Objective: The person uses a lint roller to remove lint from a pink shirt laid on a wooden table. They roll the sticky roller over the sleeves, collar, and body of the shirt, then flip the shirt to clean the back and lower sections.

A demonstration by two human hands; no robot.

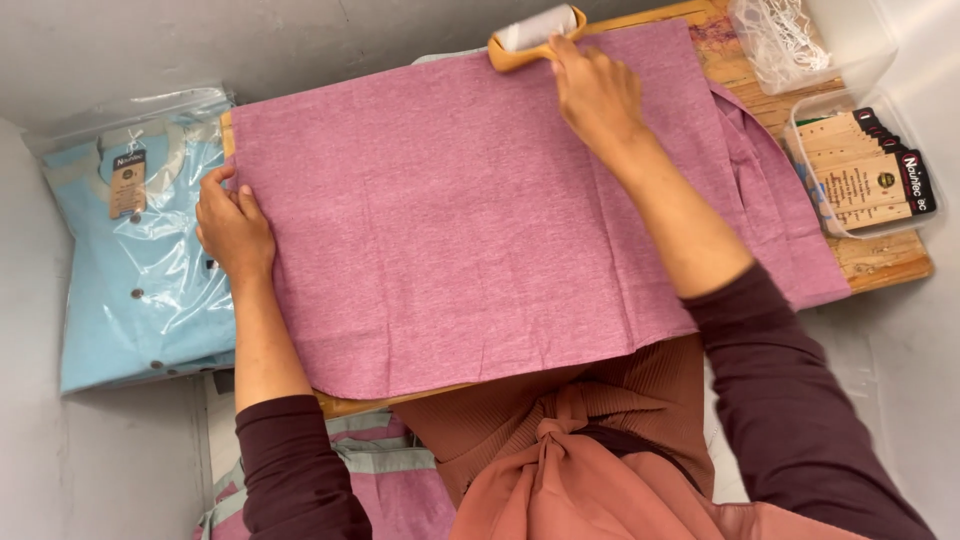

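Note:
A pink garment (470, 210) lies spread flat over a wooden board (880, 262). My left hand (233, 225) rests on the cloth's left edge, fingers bent over it. My right hand (592, 88) is at the far edge of the cloth, fingers closed on the handle of a lint roller (535, 35) with an orange handle and a white roll. The roller lies at the cloth's top edge.
A folded light blue shirt in a clear bag (140, 250) lies to the left. At the right stand a clear box of cardboard tags (868, 170) and a clear box of white strings (790, 40). More pink and grey fabric (380, 480) hangs below the board.

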